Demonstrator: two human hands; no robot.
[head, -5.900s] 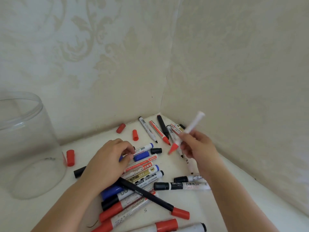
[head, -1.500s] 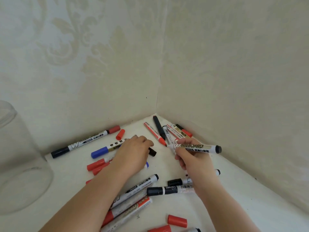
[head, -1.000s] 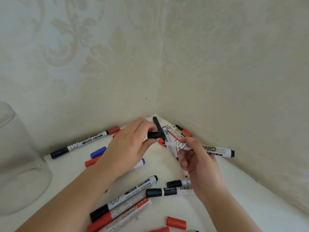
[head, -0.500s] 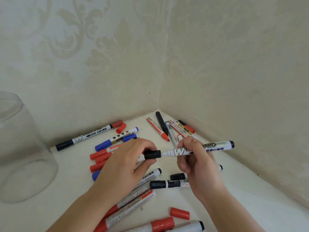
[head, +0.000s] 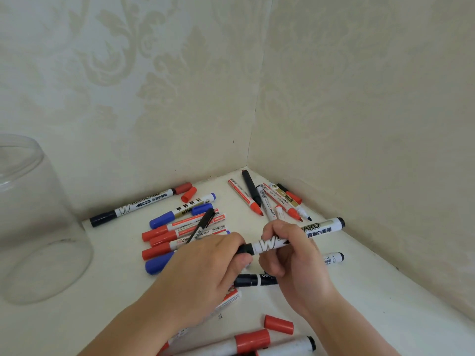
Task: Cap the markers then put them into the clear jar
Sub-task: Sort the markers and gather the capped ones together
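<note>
My right hand grips a white whiteboard marker by its barrel, held level above the table. My left hand pinches the black cap sitting on the marker's left end. The clear jar stands at the far left with nothing visible inside. Several capped red and blue markers lie in a pile left of my hands, with a thin black pen across them. Several uncapped markers lie in the corner.
A long whiteboard marker lies along the back wall. Loose red caps lie near it and at the front. More markers lie at the bottom edge, and black-capped ones under my hands. Walls close the back and right sides.
My left hand picked up a black cap, carried it to the marker in my right hand and pushed it onto the left end. Both hands now sit closer together.
</note>
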